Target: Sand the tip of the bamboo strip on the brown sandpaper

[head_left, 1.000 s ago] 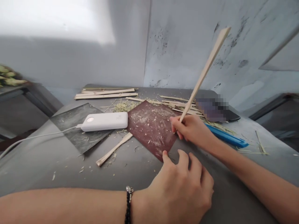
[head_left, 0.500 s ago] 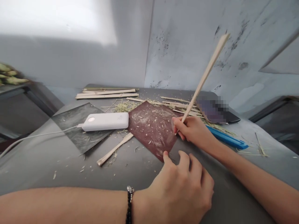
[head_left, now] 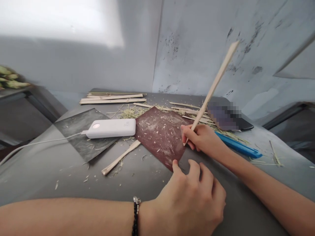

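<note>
A white power bank (head_left: 111,128) is weighting a grey sheet (head_left: 81,131). The left hand (head_left: 194,200), fingers spread narrow, is pinning the reddish-brown sandpaper sheet (head_left: 159,136) flat. The right hand (head_left: 200,137) is pinching 1 long tapered bamboo stick (head_left: 213,87), tip angled onto it.

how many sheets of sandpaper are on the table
2. A reddish-brown sheet lies at the middle, pinned at its near corner by the left hand. A grey sheet lies to its left, under the white power bank.
</note>
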A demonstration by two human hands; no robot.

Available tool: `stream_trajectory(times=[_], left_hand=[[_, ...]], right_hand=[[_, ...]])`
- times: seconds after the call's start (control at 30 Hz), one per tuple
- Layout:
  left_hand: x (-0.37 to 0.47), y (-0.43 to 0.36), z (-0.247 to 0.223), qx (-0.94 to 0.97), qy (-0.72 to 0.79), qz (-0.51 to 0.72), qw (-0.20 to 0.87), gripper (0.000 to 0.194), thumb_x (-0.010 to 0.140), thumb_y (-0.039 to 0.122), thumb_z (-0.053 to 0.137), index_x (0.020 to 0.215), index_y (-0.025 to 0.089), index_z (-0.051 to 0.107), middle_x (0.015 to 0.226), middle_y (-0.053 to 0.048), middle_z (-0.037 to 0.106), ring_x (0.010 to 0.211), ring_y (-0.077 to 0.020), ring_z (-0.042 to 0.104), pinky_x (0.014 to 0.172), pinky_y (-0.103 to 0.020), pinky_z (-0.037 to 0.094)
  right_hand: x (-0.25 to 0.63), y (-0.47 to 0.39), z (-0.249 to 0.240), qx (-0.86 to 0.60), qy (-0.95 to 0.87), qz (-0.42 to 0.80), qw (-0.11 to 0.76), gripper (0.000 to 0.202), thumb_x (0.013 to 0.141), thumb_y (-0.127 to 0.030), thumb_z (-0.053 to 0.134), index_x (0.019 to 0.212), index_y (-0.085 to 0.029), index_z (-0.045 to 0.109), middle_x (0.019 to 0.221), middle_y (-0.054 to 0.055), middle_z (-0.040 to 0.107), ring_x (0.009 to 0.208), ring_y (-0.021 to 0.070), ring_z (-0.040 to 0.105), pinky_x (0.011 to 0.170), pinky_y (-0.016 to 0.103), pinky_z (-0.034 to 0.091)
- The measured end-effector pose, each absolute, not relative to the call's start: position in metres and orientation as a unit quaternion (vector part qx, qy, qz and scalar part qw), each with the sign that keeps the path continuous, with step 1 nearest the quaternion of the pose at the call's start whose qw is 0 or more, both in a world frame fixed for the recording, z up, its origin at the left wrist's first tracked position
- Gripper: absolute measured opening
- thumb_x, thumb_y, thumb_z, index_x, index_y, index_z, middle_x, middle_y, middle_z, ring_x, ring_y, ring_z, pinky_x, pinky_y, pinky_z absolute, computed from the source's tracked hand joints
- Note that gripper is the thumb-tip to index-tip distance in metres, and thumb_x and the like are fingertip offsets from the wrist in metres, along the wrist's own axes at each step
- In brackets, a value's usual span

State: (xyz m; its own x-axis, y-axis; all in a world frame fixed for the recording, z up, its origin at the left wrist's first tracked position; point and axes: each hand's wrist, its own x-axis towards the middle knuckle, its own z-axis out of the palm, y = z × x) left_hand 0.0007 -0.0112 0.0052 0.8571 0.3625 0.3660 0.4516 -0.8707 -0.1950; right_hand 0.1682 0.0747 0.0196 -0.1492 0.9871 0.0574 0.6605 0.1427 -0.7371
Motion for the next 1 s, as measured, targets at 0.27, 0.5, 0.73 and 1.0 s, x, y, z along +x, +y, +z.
stream_trajectory(times=[0.27,0.5,0.73,1.0], left_hand=[[0.001,-0.0102,0.0082,-0.956,-0.212,-0.154,0.13,0.039,0.111,0.031,0.043,0.131,0.011,0.069,0.125,-0.019,0.073,0.107,-0.0359,0.07,0.077,-0.06,0.07],[0.0013,-0.0095,0.008,-0.956,-0.216,-0.154,0.124,0.04,0.111,0.035,0.044,0.131,0.013,0.07,0.128,-0.018,0.073,0.11,-0.037,0.07,0.075,-0.061,0.07],[0.0014,-0.0101,0.0067,-0.955,-0.212,-0.155,0.137,0.038,0.11,0.034,0.047,0.132,0.012,0.07,0.127,-0.019,0.072,0.11,-0.0369,0.069,0.075,-0.059,0.07],[0.0005,-0.0096,0.0055,-0.955,-0.212,-0.162,0.13,0.038,0.11,0.036,0.047,0.13,0.014,0.07,0.125,-0.018,0.073,0.107,-0.0363,0.069,0.074,-0.059,0.07]], right_hand=[[0.1667,0.0704,0.021,-0.559,-0.747,0.226,0.279,0.05,0.106,-0.047,0.047,0.062,-0.023,0.055,0.051,-0.002,0.055,0.051,0.0146,0.052,0.062,0.032,0.04],[0.1742,0.0747,0.0168,-0.563,-0.698,0.32,0.306,0.051,0.107,-0.053,0.05,0.068,-0.022,0.063,0.049,-0.004,0.055,0.042,0.0118,0.047,0.053,0.029,0.038],[0.173,0.0751,0.0154,-0.569,-0.704,0.308,0.293,0.051,0.107,-0.054,0.051,0.069,-0.023,0.064,0.05,-0.004,0.057,0.043,0.0122,0.049,0.053,0.029,0.039],[0.1731,0.0766,0.0132,-0.558,-0.742,0.26,0.266,0.048,0.106,-0.053,0.051,0.07,-0.023,0.062,0.051,-0.005,0.057,0.049,0.0134,0.051,0.059,0.03,0.039]])
